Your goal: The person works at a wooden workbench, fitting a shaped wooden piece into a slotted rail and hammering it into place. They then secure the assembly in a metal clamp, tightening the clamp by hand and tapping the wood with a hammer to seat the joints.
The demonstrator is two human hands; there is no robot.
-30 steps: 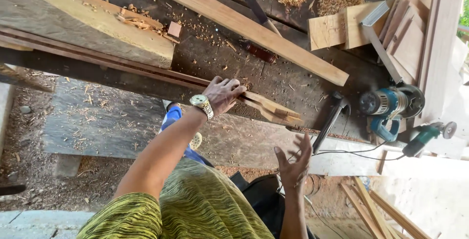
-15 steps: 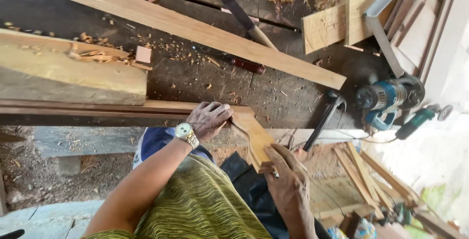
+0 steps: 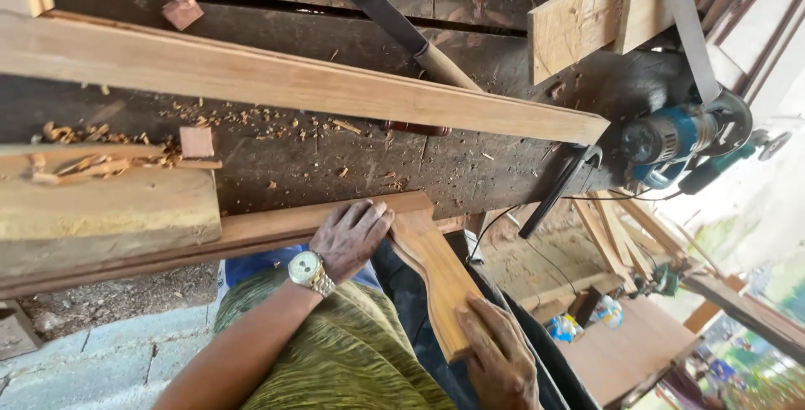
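My left hand (image 3: 350, 236), with a metal wristwatch, lies flat on a long reddish wooden strip (image 3: 260, 227) at the near edge of the dark workbench (image 3: 335, 167). My right hand (image 3: 501, 351) grips the near end of a short shaped wooden piece (image 3: 438, 272). That piece slants from the strip's end toward me and touches the strip beside my left fingers. My green patterned shirt fills the lower middle of the view.
A long pale plank (image 3: 293, 83) crosses the bench, a thick block (image 3: 101, 209) lies at the left, and a chisel (image 3: 411, 37) lies behind the plank. A blue power tool (image 3: 679, 137) and a hammer (image 3: 558, 188) sit at the right. Wood chips are scattered about.
My right hand came down from the air and took hold of the short piece's near end. My left hand stays on the strip. The view has shifted closer to the bench.
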